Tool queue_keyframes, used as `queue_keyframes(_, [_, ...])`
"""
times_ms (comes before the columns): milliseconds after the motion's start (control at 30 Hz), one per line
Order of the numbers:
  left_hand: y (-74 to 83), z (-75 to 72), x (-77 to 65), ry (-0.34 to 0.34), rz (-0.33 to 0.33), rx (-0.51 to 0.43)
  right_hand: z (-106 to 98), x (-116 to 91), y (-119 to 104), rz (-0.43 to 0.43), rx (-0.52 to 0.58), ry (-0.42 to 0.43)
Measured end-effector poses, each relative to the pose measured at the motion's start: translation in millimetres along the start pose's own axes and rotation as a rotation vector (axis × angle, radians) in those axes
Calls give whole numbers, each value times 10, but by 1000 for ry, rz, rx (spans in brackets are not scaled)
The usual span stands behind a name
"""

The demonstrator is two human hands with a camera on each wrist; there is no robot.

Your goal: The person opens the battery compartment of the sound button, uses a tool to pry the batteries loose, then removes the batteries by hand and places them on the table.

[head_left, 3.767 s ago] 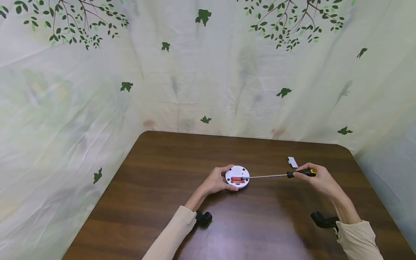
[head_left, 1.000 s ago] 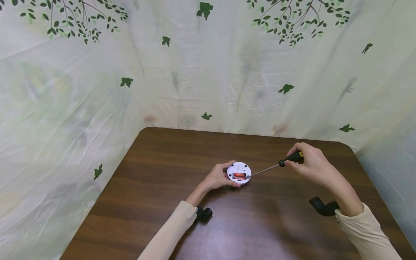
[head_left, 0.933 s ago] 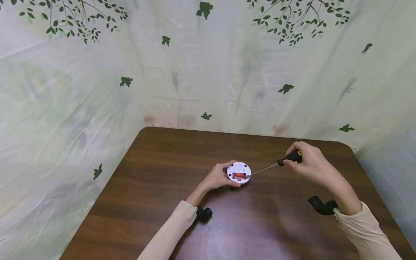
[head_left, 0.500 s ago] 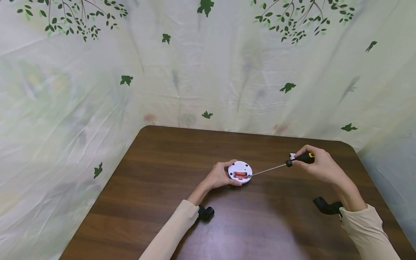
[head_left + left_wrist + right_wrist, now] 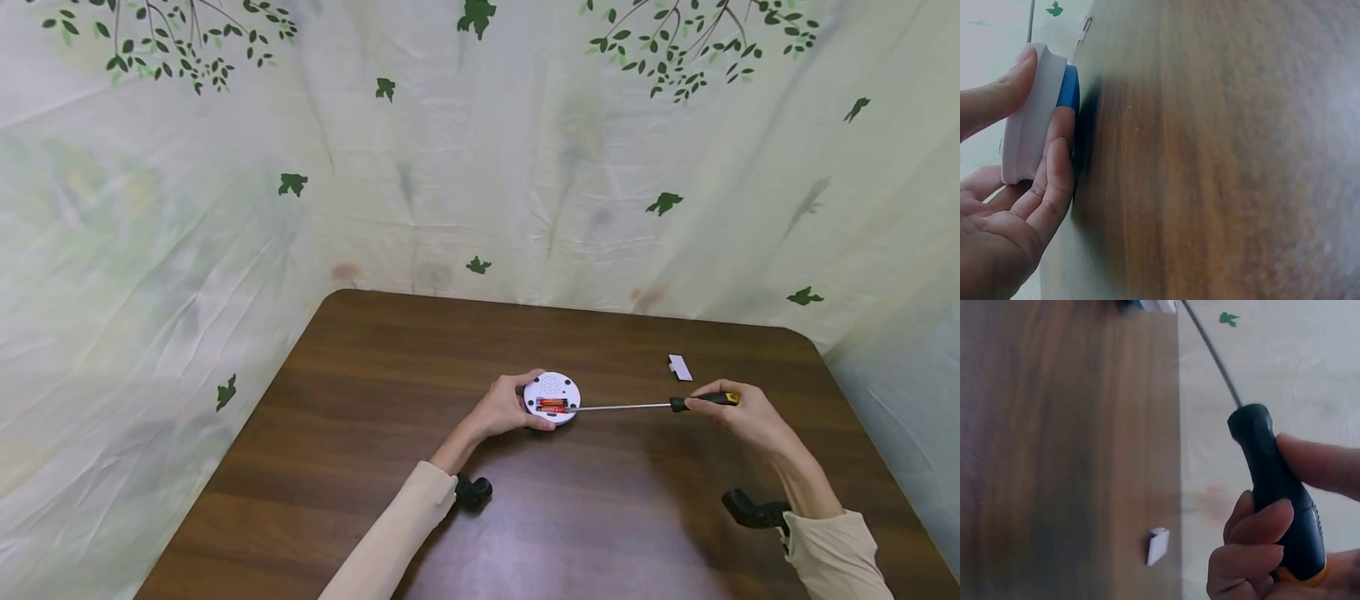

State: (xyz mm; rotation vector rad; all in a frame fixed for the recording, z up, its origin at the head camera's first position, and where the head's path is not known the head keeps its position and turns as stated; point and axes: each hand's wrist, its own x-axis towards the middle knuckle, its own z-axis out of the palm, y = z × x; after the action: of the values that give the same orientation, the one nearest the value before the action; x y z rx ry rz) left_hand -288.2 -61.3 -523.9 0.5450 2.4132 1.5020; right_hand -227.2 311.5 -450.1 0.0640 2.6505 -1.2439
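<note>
My left hand [image 5: 504,408] grips a round white device [image 5: 553,387] by its edge, its perforated face turned up. Two red batteries [image 5: 552,405] lie in the device's uncovered compartment. The left wrist view shows a blue part [image 5: 1069,87] on the underside, with fingers curled beneath it and the thumb over the rim. My right hand [image 5: 750,417] holds a screwdriver [image 5: 1285,494] by its black and yellow handle. The long metal shaft [image 5: 622,407] lies nearly level, and its tip reaches the right end of the batteries.
A small white battery cover [image 5: 680,367] lies on the brown wooden table [image 5: 420,350], just beyond my right hand. Black wrist-worn mounts [image 5: 753,510] stick out from both wrists. A pale leaf-patterned curtain [image 5: 517,167] hangs behind the table's far edge.
My right hand has dropped lower, so the screwdriver went from slanting to nearly level, after being raised and tilted in between. The battery cover is uncovered again. The left hand barely moved.
</note>
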Motion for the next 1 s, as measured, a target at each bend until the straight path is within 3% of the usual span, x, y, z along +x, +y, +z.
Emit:
queue_keyframes(200, [-10, 1, 8, -5, -19, -26, 67, -38, 80, 143, 69, -47])
queue_keyframes(333, [-2, -1, 11, -11, -18, -55, 82, -49, 99, 185, 117, -64])
queue_keyframes(700, [1, 10, 18, -28, -20, -110, 93, -113, 145, 188, 175, -63])
queue_keyframes(1000, [-9, 17, 21, -26, 3, -134, 75, -218, 124, 153, 99, 8])
